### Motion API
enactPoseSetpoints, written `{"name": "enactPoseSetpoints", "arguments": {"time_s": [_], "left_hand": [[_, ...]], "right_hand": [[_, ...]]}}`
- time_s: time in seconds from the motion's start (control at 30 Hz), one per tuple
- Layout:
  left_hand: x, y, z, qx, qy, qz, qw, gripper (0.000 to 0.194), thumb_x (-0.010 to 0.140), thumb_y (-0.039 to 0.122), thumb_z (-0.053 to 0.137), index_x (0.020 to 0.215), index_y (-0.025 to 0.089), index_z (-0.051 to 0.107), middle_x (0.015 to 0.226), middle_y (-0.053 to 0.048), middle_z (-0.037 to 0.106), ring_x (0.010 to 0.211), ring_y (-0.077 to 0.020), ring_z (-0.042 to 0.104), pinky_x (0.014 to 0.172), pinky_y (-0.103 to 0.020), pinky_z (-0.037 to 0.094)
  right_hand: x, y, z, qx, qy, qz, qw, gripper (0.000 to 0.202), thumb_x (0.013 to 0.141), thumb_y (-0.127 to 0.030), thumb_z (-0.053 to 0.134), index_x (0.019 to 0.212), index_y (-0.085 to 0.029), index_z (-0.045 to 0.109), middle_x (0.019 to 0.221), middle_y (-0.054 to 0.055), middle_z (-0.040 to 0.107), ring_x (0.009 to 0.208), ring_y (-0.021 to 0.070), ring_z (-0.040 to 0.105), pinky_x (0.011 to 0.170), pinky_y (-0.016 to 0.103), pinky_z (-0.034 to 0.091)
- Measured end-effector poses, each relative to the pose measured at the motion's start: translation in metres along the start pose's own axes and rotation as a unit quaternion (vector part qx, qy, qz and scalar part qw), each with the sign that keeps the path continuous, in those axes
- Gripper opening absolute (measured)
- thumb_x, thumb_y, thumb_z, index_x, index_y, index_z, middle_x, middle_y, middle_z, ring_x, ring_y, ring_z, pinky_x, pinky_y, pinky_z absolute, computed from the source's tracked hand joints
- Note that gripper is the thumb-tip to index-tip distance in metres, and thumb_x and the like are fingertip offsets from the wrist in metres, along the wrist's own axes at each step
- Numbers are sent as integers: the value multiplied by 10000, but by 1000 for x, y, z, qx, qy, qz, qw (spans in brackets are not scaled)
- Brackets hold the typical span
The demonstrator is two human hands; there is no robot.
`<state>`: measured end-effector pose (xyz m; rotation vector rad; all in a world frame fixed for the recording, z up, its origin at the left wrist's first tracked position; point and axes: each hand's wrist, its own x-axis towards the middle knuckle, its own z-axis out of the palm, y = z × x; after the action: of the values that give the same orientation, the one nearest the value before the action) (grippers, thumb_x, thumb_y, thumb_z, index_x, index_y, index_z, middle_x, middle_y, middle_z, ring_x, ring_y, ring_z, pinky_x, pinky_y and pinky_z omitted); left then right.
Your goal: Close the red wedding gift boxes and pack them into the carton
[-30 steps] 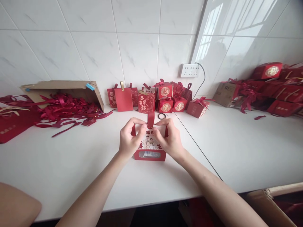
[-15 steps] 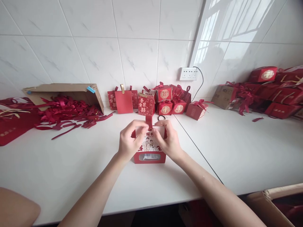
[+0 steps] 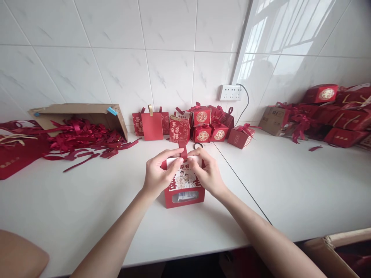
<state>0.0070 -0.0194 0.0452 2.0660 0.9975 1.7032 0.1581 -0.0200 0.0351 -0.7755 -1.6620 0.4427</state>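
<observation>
A red and white gift box (image 3: 185, 182) stands upright on the white table in front of me. It bears a printed bridal couple and a clear window low on its front, with something pale inside. From its top edge rises a red strap (image 3: 182, 148). My left hand (image 3: 159, 170) pinches the top edge left of the strap, thumb in front and fingers behind. On the other side, my right hand (image 3: 206, 170) grips the same edge the same way. The fingertips behind the box are partly hidden.
Several red gift boxes (image 3: 202, 117) stand against the tiled wall. A cardboard box (image 3: 77, 108) spilling red ribbons (image 3: 87, 133) lies at the left. Red boxes (image 3: 343, 116) are piled at the right. A power strip (image 3: 230, 92) is on the wall; an open carton (image 3: 321, 251) sits below right.
The gift box's front has come down and its top now tilts more toward me, showing more of the printed couple. Both hands stay at the top edge beside the strap.
</observation>
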Motion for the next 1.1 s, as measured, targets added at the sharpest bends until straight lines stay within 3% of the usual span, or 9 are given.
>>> {"name": "enactPoseSetpoints", "arguments": {"time_s": [0.2,0.57,0.7,0.8,0.9,1.0,1.03,1.1], "left_hand": [[0,-1,3,-62,18,-66,996,214,751,275,658,940,175,638,783,-30,692,708,-158,669,619,-232,548],[-2,-2,3,-48,18,-67,996,215,757,293,653,939,183,620,754,-20,674,738,-170,664,661,-253,542],[-4,-10,3,-96,-7,-75,993,358,787,310,629,1115,196,541,842,-46,689,764,-182,671,652,-270,543],[-8,-24,6,-150,-61,-77,984,570,796,351,612,1298,219,378,1046,-99,657,861,-202,669,717,-314,555],[-12,-35,14,-154,-90,-98,979,692,746,388,666,1330,225,333,1198,-123,587,1088,-248,602,884,-371,523],[-17,-36,22,-142,-109,-134,975,661,761,394,656,1321,209,359,1201,-127,591,1091,-257,605,892,-382,522],[-18,-35,22,-120,-94,-115,982,617,770,381,648,1302,205,389,1181,-126,600,1063,-254,617,877,-381,528],[-21,-34,21,-35,-40,11,999,525,738,358,676,1206,212,488,1125,-116,608,1029,-257,619,855,-387,531]], "right_hand": [[0,0,0,12,0,4,1000,99,853,-242,505,795,-196,571,779,0,583,706,134,533,622,252,411],[-1,-2,4,19,14,42,999,106,830,-247,507,745,-196,545,754,-6,578,683,132,527,613,251,413],[0,1,2,21,11,39,999,118,842,-273,514,774,-199,575,768,-4,590,670,130,520,620,254,416],[4,11,-9,45,87,74,992,160,847,-348,532,813,-204,594,777,-2,596,678,136,517,629,258,416],[10,28,-27,163,212,140,953,226,779,-432,601,794,-214,543,702,-32,530,611,124,475,577,247,396],[16,42,-38,302,255,194,898,303,667,-431,693,744,-222,487,611,-72,440,527,102,424,523,231,371],[18,46,-39,337,257,208,882,314,641,-417,711,746,-225,486,614,-74,454,533,105,444,530,235,384],[20,49,-36,396,249,229,854,314,623,-397,717,784,-234,502,669,-58,537,609,135,531,592,269,442]]}}
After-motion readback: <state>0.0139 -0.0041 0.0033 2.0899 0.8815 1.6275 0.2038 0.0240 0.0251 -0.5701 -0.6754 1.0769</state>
